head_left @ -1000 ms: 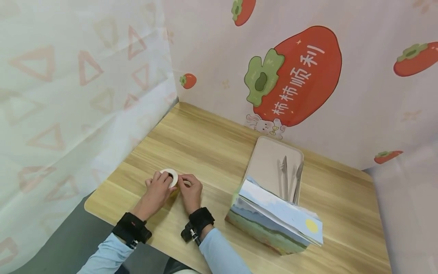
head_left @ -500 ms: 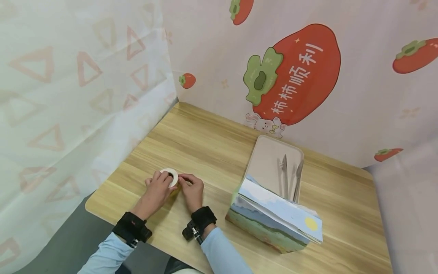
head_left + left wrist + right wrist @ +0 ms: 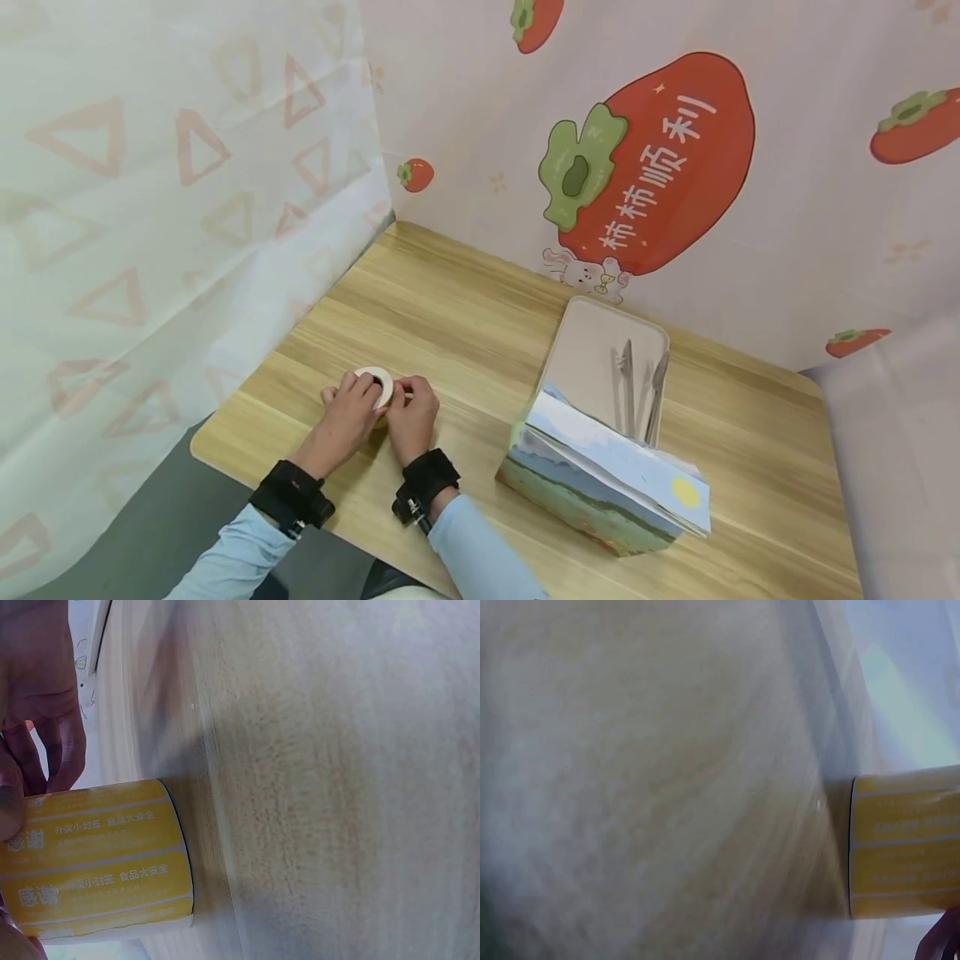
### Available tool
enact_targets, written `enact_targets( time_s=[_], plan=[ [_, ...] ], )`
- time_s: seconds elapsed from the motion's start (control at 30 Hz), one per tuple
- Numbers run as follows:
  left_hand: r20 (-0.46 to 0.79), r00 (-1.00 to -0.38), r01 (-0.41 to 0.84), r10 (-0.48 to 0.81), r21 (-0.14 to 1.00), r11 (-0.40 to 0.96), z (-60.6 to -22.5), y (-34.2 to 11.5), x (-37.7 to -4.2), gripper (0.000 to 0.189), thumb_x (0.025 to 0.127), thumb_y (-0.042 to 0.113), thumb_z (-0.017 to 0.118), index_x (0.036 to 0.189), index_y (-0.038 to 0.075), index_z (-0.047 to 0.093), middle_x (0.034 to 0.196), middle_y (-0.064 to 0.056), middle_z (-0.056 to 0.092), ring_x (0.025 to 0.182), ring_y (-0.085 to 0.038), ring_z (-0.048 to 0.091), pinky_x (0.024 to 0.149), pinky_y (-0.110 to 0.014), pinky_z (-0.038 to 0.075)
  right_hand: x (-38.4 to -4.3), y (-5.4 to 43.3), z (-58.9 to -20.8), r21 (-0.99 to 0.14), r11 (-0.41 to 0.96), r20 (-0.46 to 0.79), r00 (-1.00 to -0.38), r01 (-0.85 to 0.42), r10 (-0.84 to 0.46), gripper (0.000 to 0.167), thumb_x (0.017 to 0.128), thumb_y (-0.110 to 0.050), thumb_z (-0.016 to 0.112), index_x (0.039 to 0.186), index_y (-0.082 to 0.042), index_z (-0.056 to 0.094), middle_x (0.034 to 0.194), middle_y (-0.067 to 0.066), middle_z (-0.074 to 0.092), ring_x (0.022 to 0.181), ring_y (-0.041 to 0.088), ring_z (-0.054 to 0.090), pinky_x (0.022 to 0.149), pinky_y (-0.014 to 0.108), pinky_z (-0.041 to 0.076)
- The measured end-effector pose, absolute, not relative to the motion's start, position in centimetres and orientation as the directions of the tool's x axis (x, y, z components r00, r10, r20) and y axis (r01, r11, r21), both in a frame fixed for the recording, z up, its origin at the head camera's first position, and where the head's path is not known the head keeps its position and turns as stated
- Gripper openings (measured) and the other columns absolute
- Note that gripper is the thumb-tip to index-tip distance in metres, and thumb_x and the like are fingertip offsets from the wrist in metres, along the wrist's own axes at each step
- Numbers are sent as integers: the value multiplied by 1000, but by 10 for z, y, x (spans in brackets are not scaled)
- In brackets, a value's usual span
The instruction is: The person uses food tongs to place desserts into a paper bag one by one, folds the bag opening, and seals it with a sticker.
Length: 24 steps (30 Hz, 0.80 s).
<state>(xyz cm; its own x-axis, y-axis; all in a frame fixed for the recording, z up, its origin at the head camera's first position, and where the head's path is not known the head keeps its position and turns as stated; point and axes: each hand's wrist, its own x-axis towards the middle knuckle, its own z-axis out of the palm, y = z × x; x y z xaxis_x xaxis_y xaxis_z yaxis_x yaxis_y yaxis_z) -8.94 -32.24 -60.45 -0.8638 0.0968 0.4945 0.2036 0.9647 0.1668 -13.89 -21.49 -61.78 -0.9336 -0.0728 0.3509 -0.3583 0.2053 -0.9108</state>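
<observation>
A roll of yellow sticker labels [image 3: 387, 387] stands on end at the left of the table, its white ring-shaped top facing up. My left hand [image 3: 347, 418] grips it from the left, with fingers dipping into the core. On its right side my right hand [image 3: 414, 423] pinches at the roll's edge with thumb and forefinger. Close up in the left wrist view, the label roll [image 3: 105, 862] shows yellow rectangles with white print. Only part of the label roll [image 3: 904, 847] enters the right wrist view, with a fingertip [image 3: 943, 941] below it.
A box-like holder with a painted landscape and sun [image 3: 600, 483] stands right of my right hand. Behind it lies a beige tray [image 3: 588, 333] bearing metal tongs [image 3: 628, 383] and another metal utensil [image 3: 657, 392]. Printed curtains enclose the wooden table [image 3: 450, 308].
My right hand has shifted slightly left, its fingers closer in against the roll. The left hand keeps its grip, and the roll stays about where it was.
</observation>
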Motion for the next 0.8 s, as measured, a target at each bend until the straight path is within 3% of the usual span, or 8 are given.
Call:
enact_targets(
  time_s=[0.23, 0.33, 0.53, 0.8],
  plan=[
    [523, -846, 196, 102, 128, 972, -606, -323, -87, 30, 73, 6, 81, 94, -1, 60, 95, -14, 53, 86, -33, 42, 63, -41, 24, -139, -221, -617, -843, 378, 389, -919, -383, -62, 7, 91, -2, 65, 86, -6, 67, 83, 6, 66, 76, 20, 62, 72, 27, 48],
    [507, -858, 177, 81, 144, 974, -606, -322, -84, 31, 75, 11, 82, 94, 0, 60, 95, -13, 53, 86, -31, 41, 63, -39, 22, -140, -217, -619, -872, 317, 356, -928, -373, -111, 8, 92, -1, 64, 87, -5, 69, 83, 7, 69, 76, 17, 65, 71, 23, 51],
    [487, -872, 149, 36, 194, 970, -603, -321, -82, 33, 77, 20, 83, 91, 2, 59, 93, -9, 50, 86, -28, 40, 64, -38, 22, -146, -198, -616, -966, 116, 196, -947, -231, -253, 10, 91, -1, 67, 94, -6, 76, 91, 9, 74, 84, 9, 67, 71, 20, 56],
    [468, -883, 162, 44, 217, 963, -600, -322, -86, 31, 79, 22, 81, 94, 4, 61, 97, -9, 52, 88, -28, 41, 65, -38, 21, -154, -194, -611, -965, 125, 194, -948, -231, -252, 7, 89, -6, 72, 92, -8, 77, 90, 8, 75, 84, 11, 69, 74, 21, 55]
  ],
)
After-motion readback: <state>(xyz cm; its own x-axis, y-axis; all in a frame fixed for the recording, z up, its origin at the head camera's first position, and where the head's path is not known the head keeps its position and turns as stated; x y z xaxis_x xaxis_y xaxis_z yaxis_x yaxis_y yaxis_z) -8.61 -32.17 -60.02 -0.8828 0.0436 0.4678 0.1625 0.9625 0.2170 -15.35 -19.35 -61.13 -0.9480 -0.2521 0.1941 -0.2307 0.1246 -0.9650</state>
